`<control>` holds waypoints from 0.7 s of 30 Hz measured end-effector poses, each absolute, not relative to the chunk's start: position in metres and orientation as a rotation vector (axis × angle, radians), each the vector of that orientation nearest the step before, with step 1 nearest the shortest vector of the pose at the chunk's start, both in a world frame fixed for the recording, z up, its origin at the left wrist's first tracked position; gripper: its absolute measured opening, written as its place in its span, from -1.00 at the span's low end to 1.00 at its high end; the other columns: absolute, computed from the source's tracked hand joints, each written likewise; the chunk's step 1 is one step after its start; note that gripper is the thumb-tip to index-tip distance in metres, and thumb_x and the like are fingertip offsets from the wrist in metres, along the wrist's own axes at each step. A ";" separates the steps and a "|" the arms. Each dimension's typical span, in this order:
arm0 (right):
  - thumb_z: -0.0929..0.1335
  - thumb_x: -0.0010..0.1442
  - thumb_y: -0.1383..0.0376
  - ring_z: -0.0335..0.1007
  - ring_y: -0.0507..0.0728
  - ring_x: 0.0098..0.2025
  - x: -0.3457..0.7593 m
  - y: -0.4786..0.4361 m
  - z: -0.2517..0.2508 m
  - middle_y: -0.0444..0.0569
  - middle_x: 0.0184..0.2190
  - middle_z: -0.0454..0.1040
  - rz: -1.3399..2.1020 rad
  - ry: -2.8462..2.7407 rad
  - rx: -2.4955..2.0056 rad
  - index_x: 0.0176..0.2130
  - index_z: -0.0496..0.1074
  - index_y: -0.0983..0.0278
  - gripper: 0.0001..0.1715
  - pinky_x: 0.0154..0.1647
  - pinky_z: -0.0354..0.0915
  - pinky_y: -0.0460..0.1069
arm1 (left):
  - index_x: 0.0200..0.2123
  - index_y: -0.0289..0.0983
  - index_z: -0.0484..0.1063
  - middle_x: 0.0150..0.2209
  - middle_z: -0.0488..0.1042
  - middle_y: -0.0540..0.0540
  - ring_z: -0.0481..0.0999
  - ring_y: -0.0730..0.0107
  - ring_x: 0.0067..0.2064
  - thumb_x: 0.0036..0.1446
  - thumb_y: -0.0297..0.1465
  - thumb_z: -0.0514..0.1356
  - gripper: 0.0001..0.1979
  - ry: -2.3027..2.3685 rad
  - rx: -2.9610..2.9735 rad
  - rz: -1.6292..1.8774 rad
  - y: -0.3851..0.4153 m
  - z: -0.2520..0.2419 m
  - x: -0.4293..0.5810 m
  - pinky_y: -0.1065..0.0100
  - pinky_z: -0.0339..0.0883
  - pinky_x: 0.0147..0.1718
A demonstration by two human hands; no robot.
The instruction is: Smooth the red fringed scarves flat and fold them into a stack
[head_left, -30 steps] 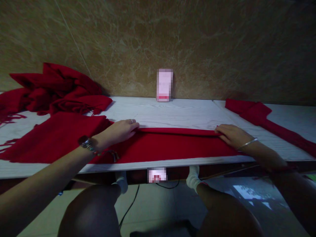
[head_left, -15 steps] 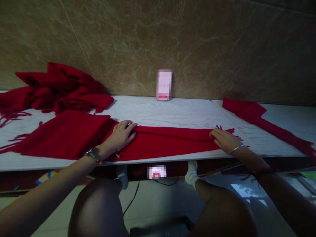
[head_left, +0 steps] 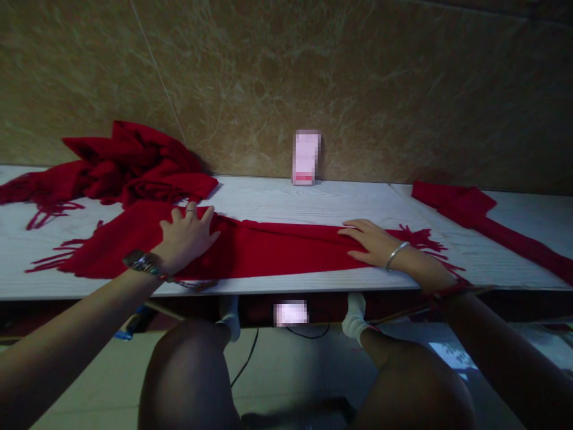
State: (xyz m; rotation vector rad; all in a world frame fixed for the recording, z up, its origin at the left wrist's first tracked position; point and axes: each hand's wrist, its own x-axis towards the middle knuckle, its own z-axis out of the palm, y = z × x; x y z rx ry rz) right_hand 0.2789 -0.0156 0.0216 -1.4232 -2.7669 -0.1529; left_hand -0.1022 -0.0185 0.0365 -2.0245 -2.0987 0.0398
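A long red fringed scarf lies folded lengthwise along the near part of the white table. My left hand rests flat on its left part, fingers spread, with a ring on one finger and a watch on the wrist. My right hand lies flat on the scarf's right part, fingers stretched out, a bangle on the wrist. The scarf's fringe sticks out just right of that hand. Neither hand grips anything.
A heap of red scarves sits at the back left by the brown wall. Another red scarf lies across the table's right end. A small pink box stands against the wall. My knees and feet are under the table edge.
Both hands slid from the scarf's far folded edge to lie flat on the cloth, the left hand further left, the right hand inward. The scarf's right fringe end now lies on the table.
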 end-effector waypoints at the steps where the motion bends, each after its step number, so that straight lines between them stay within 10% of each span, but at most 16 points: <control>1: 0.32 0.09 0.25 0.17 0.30 0.20 0.255 -0.013 0.022 0.16 0.16 0.31 -0.077 -2.779 -1.320 0.13 0.33 0.25 -0.41 0.17 0.15 0.24 | 0.28 -0.20 0.07 0.15 0.24 -0.44 0.36 -0.33 0.05 0.21 -0.15 -0.04 -0.40 -2.174 -2.018 0.141 -0.021 0.039 -0.107 -0.13 0.36 -0.21; 13: 0.15 0.31 0.17 -0.01 0.18 0.33 0.116 0.006 -0.013 0.07 0.32 0.07 0.088 -2.822 -1.111 0.27 0.13 0.25 -0.41 0.31 -0.07 0.19 | 0.33 -0.24 -0.10 -0.16 0.48 -0.28 0.57 0.19 -0.27 0.10 -0.58 -0.11 -0.30 -2.008 -2.260 0.440 -0.014 0.060 -0.127 0.35 0.38 -0.36; 21: 0.14 0.31 0.16 -0.05 0.18 0.34 0.122 0.002 -0.015 0.01 0.33 0.06 0.075 -2.805 -1.131 0.26 0.16 0.21 -0.42 0.32 -0.06 0.20 | 0.31 -0.30 -0.12 0.11 0.37 -0.12 0.47 0.44 -0.07 0.27 -0.21 -0.11 -0.40 -2.216 -2.215 -0.352 0.004 0.109 -0.233 0.46 0.36 -0.20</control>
